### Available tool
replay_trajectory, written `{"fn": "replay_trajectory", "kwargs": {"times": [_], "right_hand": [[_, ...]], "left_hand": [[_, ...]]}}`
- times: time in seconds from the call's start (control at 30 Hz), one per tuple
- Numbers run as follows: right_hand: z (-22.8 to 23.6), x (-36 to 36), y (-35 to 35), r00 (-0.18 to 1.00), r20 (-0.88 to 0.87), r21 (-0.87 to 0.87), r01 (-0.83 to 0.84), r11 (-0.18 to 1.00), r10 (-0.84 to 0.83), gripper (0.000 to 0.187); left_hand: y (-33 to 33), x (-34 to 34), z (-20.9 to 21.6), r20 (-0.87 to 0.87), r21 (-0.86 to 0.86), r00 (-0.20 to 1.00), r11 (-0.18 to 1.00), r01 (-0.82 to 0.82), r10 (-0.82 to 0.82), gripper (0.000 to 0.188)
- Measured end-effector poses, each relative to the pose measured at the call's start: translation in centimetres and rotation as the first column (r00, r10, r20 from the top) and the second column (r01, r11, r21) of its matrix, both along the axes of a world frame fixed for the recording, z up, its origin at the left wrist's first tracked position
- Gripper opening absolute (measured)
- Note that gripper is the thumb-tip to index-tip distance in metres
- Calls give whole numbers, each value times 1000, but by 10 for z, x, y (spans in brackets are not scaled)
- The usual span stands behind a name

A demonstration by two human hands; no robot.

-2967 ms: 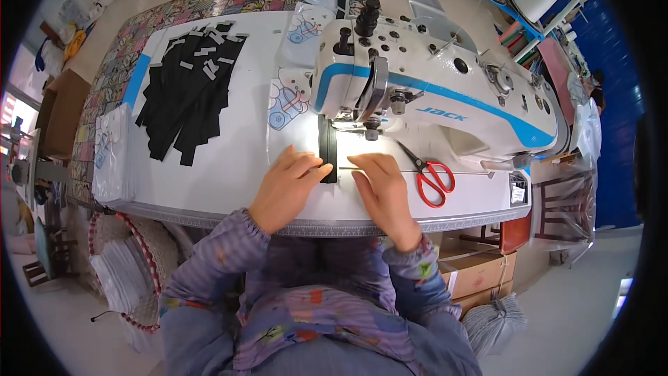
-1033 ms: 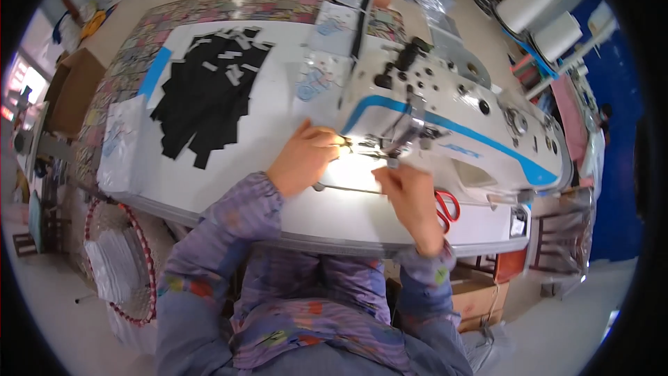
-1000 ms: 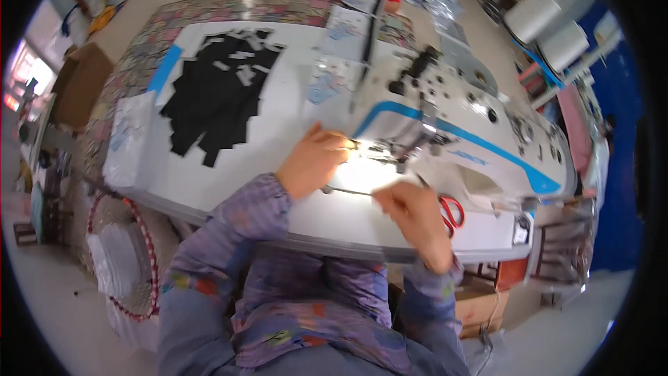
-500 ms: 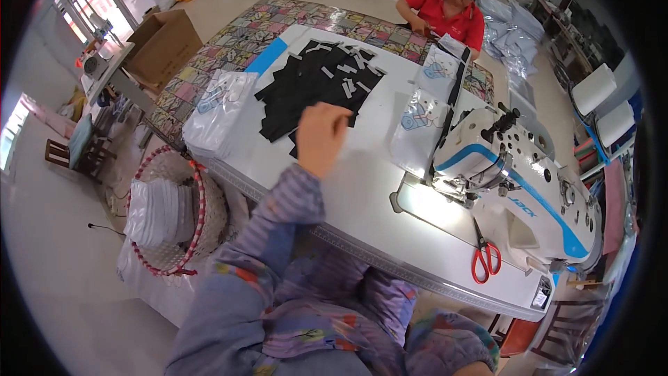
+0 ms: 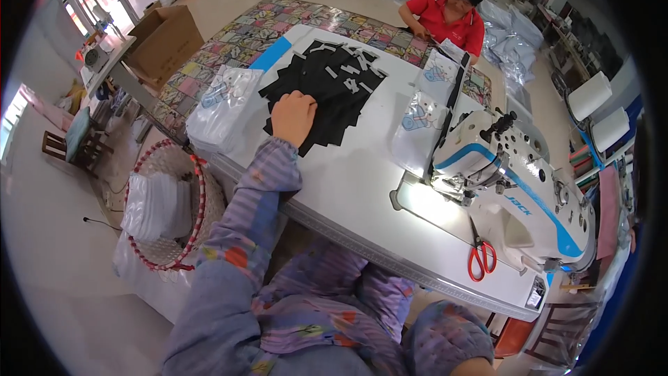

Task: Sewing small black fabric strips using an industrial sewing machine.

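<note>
My left hand (image 5: pixel 293 117) lies on the lower left part of a pile of black fabric pieces (image 5: pixel 341 115). Its fingers are curled down against the cloth, and their tips are hidden. Small pale strips (image 5: pixel 351 85) are scattered over the pile's far side. Left of the hand is a stack of white, glossy printed pieces (image 5: pixel 221 111). My right hand is out of view; only part of that arm (image 5: pixel 473 367) shows at the lower edge.
A sewing machine (image 5: pixel 515 188) with its lamp lit stands at right, beside printed pieces (image 5: pixel 422 122) with a black edge. Red-handled scissors (image 5: pixel 481 261) lie in front. A basket (image 5: pixel 202 216) holding white pieces is at left. A person in red (image 5: pixel 449 24) sits beyond the table.
My left hand has moved left and away from me, down onto the black pile. The pile's near edge has shifted a little. Another person has come partly into view at the back.
</note>
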State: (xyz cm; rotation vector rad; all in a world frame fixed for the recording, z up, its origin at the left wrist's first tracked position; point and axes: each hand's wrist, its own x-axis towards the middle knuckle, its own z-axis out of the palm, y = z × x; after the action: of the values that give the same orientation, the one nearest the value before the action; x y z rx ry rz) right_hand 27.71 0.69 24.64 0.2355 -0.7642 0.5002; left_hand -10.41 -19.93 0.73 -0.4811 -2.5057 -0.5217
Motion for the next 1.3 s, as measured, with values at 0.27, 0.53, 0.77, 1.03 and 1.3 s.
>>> {"fn": "replay_trajectory", "kwargs": {"times": [0.27,0.53,0.77,1.03,1.3], "right_hand": [[-6,5,-11,798,209,363,-600,713,565,17],[-17,-10,-13,732,288,235,-679,695,618,18],[-77,-63,-24,156,841,-449,-330,830,518,24],[-143,-135,-18,-279,681,-732,-237,639,677,29],[-174,-115,-1,-348,437,-890,-301,342,830,9]], "left_hand": [[6,51,57,122,788,952,611,79,-279,15],[6,129,94,220,960,753,276,-54,-620,21],[5,168,89,209,977,692,125,-171,-691,19],[-8,169,74,238,644,806,709,287,-542,15],[-143,51,30,196,-216,906,918,-332,374,38]]}}
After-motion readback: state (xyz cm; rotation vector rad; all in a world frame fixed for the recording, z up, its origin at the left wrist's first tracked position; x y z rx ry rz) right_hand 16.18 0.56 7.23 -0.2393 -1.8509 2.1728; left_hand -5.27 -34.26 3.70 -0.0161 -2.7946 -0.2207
